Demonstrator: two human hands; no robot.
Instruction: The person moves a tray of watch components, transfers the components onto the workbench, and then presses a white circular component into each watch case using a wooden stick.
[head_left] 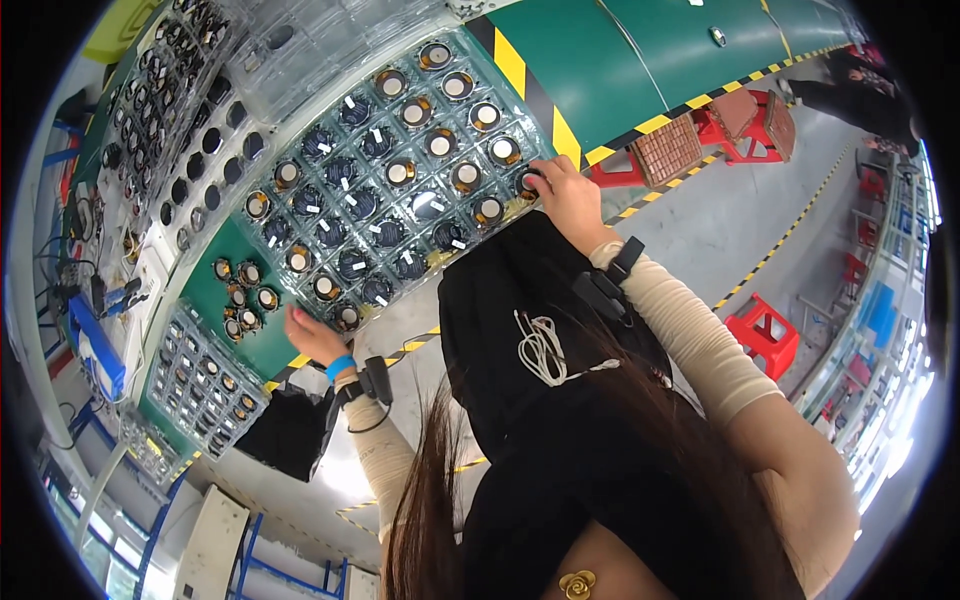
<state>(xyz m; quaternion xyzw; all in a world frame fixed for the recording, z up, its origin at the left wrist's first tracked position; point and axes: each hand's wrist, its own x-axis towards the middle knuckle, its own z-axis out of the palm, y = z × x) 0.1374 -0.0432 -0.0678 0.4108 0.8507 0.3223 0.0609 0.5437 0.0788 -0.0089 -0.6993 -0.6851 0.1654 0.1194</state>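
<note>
While the right hand (pixel 572 200) touches one component (pixel 526 184), about seven others (pixel 249 273) lie loose.

Green surface (pixel 635 70), yellow-and-black striped tape (pixel 509 65), clear tray (pixel 524 112), black-edged parts (pixel 440 144) with silver centres and amber accents, dark parts (pixel 341 172) with white tabs, beige sleeves (pixel 695 318), blue wristband (pixel 341 367), white cable (pixel 541 352), red stools (pixel 768 335)

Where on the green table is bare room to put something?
Bare room: the green tabletop just beyond the yellow-black striped tape, right of the large clear plastic tray. Crowded: that tray, and left of it, among loose round silver-faced parts.
</note>
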